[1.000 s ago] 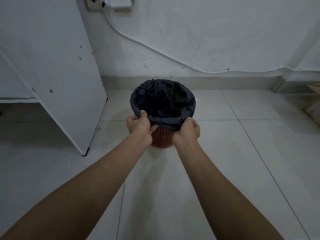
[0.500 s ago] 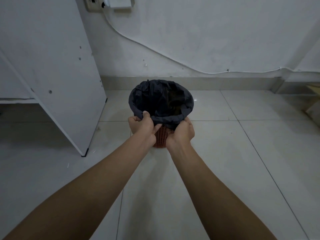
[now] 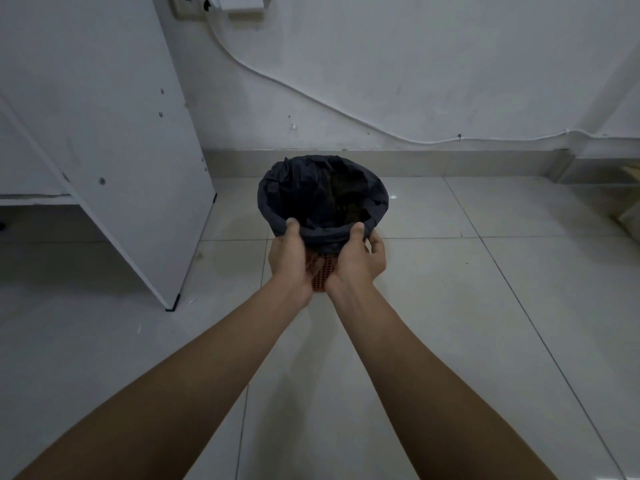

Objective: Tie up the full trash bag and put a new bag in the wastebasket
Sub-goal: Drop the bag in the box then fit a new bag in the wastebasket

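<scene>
glossy pale floor tiles (image 3: 485, 323) meet a scuffed white wall (image 3: 415, 64), with a flat white cabinet panel (image 3: 104, 133) at left. a crinkled black trash bag (image 3: 298, 199) lines the round red perforated wastebasket (image 3: 323, 271) and folds over its rim; the basket stands on the tiles near the wall. the left hand (image 3: 289, 258) and right hand (image 3: 360, 259) each pinch the near fold, thumbs on top. they are closer together than a second ago and hide more of the basket.
</scene>
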Demonstrator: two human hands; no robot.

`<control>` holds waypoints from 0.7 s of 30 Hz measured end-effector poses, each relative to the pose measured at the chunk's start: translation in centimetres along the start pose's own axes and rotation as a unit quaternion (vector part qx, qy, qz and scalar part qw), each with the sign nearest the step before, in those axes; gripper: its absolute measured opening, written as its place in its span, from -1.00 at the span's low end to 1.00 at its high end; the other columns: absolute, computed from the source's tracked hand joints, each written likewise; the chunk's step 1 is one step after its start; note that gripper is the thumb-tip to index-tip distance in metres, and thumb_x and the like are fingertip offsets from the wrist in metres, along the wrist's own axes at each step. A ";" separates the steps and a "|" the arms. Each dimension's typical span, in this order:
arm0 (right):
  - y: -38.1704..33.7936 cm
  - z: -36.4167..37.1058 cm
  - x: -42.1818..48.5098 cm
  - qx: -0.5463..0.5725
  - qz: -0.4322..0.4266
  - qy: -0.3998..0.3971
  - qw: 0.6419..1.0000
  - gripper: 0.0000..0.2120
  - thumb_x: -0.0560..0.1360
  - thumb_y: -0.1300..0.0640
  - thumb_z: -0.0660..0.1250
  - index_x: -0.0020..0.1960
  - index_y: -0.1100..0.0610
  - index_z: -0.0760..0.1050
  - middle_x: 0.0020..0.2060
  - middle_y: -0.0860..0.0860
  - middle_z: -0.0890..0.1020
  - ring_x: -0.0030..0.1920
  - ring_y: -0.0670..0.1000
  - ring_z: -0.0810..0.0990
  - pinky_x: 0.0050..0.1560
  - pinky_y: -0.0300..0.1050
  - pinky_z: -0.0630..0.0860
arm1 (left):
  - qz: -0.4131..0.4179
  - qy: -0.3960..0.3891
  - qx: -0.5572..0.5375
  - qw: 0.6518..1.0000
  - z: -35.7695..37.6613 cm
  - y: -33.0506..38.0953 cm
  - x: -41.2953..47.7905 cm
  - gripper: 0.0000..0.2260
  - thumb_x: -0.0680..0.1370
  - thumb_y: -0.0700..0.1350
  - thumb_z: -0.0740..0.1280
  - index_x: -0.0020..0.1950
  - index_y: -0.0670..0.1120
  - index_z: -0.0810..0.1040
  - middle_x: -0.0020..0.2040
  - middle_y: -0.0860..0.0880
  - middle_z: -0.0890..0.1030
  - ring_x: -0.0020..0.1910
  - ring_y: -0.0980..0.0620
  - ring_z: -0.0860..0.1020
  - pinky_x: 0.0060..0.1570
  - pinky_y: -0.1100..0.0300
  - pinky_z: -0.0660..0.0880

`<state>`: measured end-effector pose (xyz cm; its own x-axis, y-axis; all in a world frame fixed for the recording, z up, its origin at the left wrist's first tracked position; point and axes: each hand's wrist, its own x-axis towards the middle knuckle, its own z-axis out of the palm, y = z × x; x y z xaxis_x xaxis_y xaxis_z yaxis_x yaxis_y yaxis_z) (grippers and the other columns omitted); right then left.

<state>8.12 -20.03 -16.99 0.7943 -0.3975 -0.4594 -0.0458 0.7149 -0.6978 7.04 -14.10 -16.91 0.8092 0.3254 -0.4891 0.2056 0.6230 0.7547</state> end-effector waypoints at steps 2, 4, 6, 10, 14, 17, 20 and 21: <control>0.0 0.1 0.0 -0.002 0.002 0.004 1.000 -0.79 0.59 0.20 0.38 0.22 0.15 0.56 0.13 0.15 0.67 0.11 0.17 0.67 0.15 0.18 0.62 | -0.011 -0.043 -0.038 0.998 -0.5 -0.5 -0.4 -0.75 0.58 -0.18 0.21 0.19 -0.26 0.54 -0.09 -0.15 0.67 -0.21 -0.07 0.65 -0.23 0.12 0.62; -0.1 0.1 0.0 -0.007 0.002 0.008 1.000 -0.77 0.59 0.20 0.38 0.24 0.18 0.55 0.13 0.16 0.67 0.13 0.19 0.67 0.17 0.19 0.61 | 0.006 -0.036 -0.035 0.999 -0.4 -1.2 -1.0 -0.74 0.56 -0.33 0.23 0.24 -0.25 0.47 -0.13 -0.14 0.60 -0.34 0.02 0.58 -0.39 0.22 0.54; 0.0 0.1 0.0 -0.006 0.002 0.009 1.000 -0.76 0.59 0.21 0.37 0.25 0.19 0.55 0.15 0.17 0.66 0.14 0.19 0.66 0.19 0.18 0.60 | 0.021 -0.010 -0.040 0.999 -0.1 -1.8 -1.2 -0.66 0.55 -0.32 0.36 0.30 -0.21 0.41 0.02 -0.12 0.63 -0.17 -0.01 0.65 -0.33 0.21 0.57; 0.0 0.1 0.0 -0.007 0.001 0.012 1.000 -0.76 0.58 0.22 0.38 0.24 0.19 0.55 0.15 0.16 0.67 0.15 0.17 0.66 0.22 0.18 0.58 | 0.031 -0.007 -0.016 0.999 -0.4 -2.0 -1.0 -0.64 0.51 -0.33 0.42 0.23 -0.11 0.41 0.05 -0.10 0.65 -0.13 -0.01 0.68 -0.33 0.22 0.58; -0.2 0.2 0.1 -0.007 0.001 0.021 1.000 -0.82 0.57 0.21 0.40 0.16 0.14 0.56 0.10 0.16 0.68 0.11 0.16 0.67 0.17 0.16 0.62 | 0.042 -0.039 0.022 0.998 -1.0 -1.9 -0.9 -0.72 0.51 -0.43 0.30 0.14 -0.15 0.47 -0.16 -0.09 0.65 -0.42 0.09 0.63 -0.42 0.25 0.54; -0.2 0.4 0.1 -0.001 0.013 0.024 1.000 -0.86 0.57 0.20 0.40 0.13 0.10 0.55 0.10 0.14 0.67 0.09 0.15 0.68 0.14 0.16 0.63 | 0.056 -0.029 0.056 0.996 -1.4 -1.8 -0.7 -0.73 0.51 -0.43 0.29 0.12 -0.14 0.51 -0.15 -0.09 0.67 -0.37 0.06 0.65 -0.38 0.22 0.56; -0.3 0.8 0.0 -0.006 0.017 0.029 0.999 -0.92 0.58 0.19 0.38 0.06 0.07 0.54 0.10 0.14 0.67 0.08 0.16 0.68 0.11 0.17 0.64 | 0.066 -0.030 0.079 0.994 -1.7 -1.6 -0.6 -0.76 0.52 -0.43 0.31 0.13 -0.20 0.53 -0.07 -0.14 0.67 -0.25 0.00 0.66 -0.29 0.19 0.59; -0.4 0.8 0.1 -0.010 0.019 0.031 0.999 -0.93 0.58 0.19 0.38 0.03 0.05 0.54 0.09 0.13 0.67 0.06 0.15 0.68 0.09 0.15 0.65 | 0.068 -0.029 0.087 0.993 -1.8 -1.5 -0.5 -0.76 0.52 -0.42 0.31 0.13 -0.20 0.54 -0.05 -0.16 0.68 -0.23 -0.02 0.67 -0.26 0.18 0.60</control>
<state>8.71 -19.87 -16.31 0.7527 -0.4057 -0.5185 -0.0875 0.7189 -0.6896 5.33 -13.98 -18.56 0.8658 0.3533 -0.3543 0.1793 0.4419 0.8790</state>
